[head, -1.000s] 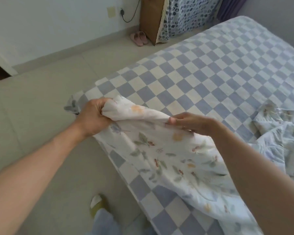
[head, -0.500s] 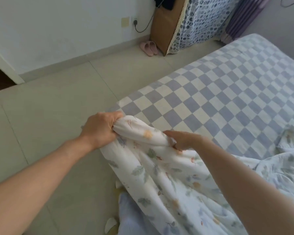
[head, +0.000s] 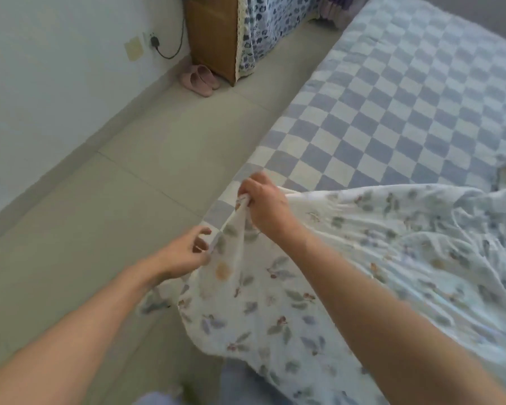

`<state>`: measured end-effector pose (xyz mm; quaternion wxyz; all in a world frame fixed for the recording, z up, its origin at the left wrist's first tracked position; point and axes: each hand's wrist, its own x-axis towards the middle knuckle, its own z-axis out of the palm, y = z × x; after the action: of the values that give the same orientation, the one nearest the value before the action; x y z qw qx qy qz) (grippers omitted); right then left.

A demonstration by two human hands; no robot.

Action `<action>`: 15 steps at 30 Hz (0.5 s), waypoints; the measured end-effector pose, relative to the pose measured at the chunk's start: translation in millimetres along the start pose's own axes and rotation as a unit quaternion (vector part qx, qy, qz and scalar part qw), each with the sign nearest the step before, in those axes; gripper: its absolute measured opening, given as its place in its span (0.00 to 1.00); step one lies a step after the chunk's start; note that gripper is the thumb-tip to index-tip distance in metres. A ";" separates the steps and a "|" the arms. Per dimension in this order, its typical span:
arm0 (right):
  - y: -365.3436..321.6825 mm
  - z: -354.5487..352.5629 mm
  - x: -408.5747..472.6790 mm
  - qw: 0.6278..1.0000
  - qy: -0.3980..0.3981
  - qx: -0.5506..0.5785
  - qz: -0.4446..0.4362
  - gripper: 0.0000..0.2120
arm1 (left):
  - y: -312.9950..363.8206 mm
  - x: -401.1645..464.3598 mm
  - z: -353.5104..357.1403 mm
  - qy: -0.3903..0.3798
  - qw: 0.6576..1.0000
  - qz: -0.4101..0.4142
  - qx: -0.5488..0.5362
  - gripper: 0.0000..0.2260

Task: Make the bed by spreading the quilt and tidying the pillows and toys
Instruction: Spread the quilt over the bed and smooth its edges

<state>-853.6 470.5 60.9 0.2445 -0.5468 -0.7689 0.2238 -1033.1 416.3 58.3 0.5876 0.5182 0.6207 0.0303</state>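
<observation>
Right hand [head: 265, 207] clenches quilt [head: 362, 258] corner at bed [head: 392, 112] edge | left hand [head: 184, 255] pinches hem, fingers loose | likely squaring it for spreading

Floor [head: 105, 235] clear — slippers [head: 200, 80] far off.

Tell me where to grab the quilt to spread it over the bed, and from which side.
Probably the corner edge of the quilt, from the floor side of the bed. The right hand already pinches the bunched hem there, and the left hand holds the edge just below. That corner hangs loose off the mattress, while the rest lies crumpled to the right.
</observation>
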 end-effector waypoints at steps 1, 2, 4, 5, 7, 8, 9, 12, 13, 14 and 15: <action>2.2 9.0 -2.0 1.000 0.011 0.000 0.012 0.09 | 15.8 10.1 -10.4 0.022 0.998 0.022 -0.056 0.24; 3.2 15.2 -3.4 0.999 0.026 0.001 0.025 0.07 | 31.4 20.8 -19.1 0.031 0.993 0.038 -0.104 0.18; 0.6 23.3 -8.1 0.998 0.048 -0.002 0.028 0.06 | 61.9 43.5 -30.3 0.016 0.990 0.037 -0.138 0.06; -2.9 24.6 -10.0 0.998 0.063 0.000 0.024 0.06 | 76.0 54.8 -32.3 -0.007 0.991 0.036 -0.131 0.07; -11.5 20.8 -11.3 0.996 0.083 0.005 0.028 0.07 | 97.2 74.9 -29.5 -0.088 0.990 0.029 -0.102 0.14; -14.9 19.2 -14.1 0.995 0.097 -0.005 0.037 0.07 | 104.7 83.3 -25.3 -0.145 0.985 0.023 -0.089 0.17; -19.4 14.8 -18.4 0.991 0.122 -0.017 0.061 0.07 | 118.5 90.9 -18.6 -0.220 0.973 0.020 -0.068 0.19; -37.1 9.9 -29.2 0.974 0.200 -0.023 0.101 0.05 | 137.9 103.4 -3.9 -0.335 0.938 -0.030 -0.083 0.20; -44.5 7.3 -31.6 0.965 0.233 -0.018 0.121 0.05 | 145.4 105.1 3.1 -0.348 0.932 -0.057 -0.082 0.19; -51.2 4.7 -33.9 0.955 0.262 -0.010 0.137 0.06 | 151.0 105.4 10.3 -0.352 0.928 -0.085 -0.084 0.18; -56.2 1.7 -38.3 0.944 0.292 0.001 0.154 0.07 | 160.4 104.9 19.8 -0.362 0.923 -0.107 -0.075 0.17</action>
<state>-885.0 417.0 88.8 0.4214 -0.6995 -0.5701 0.0901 -896.6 550.2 82.7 0.8094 0.3781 0.4134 -0.1761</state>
